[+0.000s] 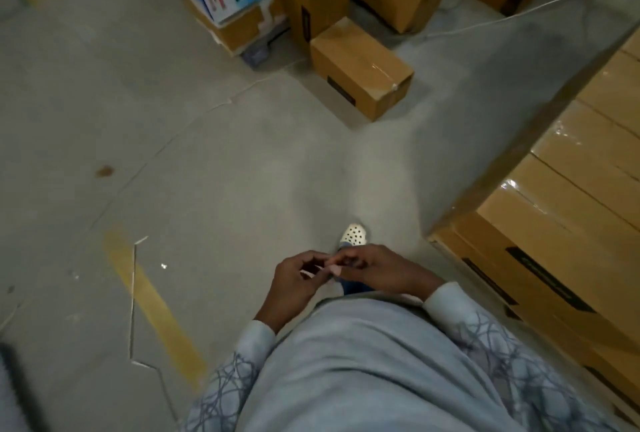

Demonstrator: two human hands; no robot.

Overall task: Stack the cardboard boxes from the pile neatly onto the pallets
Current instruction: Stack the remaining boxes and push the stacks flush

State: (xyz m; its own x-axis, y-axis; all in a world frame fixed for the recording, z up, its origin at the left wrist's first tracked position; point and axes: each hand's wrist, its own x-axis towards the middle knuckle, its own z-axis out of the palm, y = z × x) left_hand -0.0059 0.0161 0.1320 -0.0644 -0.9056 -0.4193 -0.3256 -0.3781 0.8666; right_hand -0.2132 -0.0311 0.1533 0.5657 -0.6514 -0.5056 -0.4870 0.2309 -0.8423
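Black labels on the cardboard boxes are too blurred to read; the cracked concrete floor (pixel 173 141) bears a yellow stripe (pixel 156 307); loose boxes (pixel 360 68) lie ahead, a wrapped stack (pixel 568 224) at right; left hand (pixel 298 282) and right hand (pixel 384 272) meet, fingers curled, each grip empty.

text: none legible | box labels (pixel 341 90) blurred (dark strips only)

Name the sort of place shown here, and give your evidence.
Probably a warehouse or stockroom: bare concrete floor with a yellow painted line, loose cardboard boxes, and a wrapped stack of cartons.
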